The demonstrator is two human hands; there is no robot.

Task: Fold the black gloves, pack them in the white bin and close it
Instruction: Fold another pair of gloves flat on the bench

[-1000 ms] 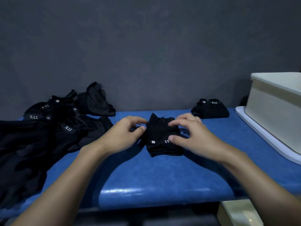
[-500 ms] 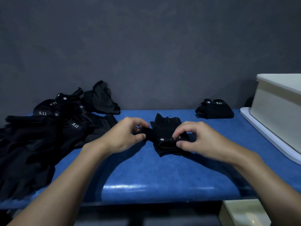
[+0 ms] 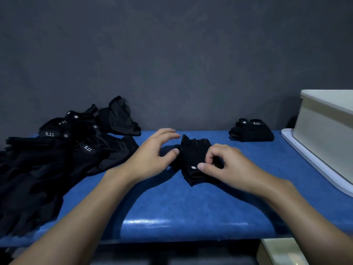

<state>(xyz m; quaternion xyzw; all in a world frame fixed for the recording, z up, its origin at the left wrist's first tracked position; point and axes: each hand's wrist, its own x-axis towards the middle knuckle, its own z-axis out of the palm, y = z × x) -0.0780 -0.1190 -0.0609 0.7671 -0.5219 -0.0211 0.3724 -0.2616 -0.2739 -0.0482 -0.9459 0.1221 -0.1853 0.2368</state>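
A partly folded black glove (image 3: 194, 155) lies in the middle of the blue padded bench (image 3: 181, 207). My right hand (image 3: 223, 165) pinches its near right edge between thumb and fingers. My left hand (image 3: 152, 155) hovers just left of the glove with fingers spread, thumb tip touching its left edge. A folded black glove bundle (image 3: 252, 131) sits at the back right. A heap of unfolded black gloves (image 3: 53, 155) covers the bench's left end. The white bin (image 3: 324, 134) stands at the right on its flat white lid (image 3: 313, 165).
A dark grey wall runs right behind the bench. A pale box corner (image 3: 280, 251) shows below the bench's front edge at lower right. Bare blue padding lies between my forearms, in front of the glove.
My left hand let go of the glove's left side and opened, lifting slightly. My right hand kept pinching and folding the glove's near edge. The view shifted a little to the left.
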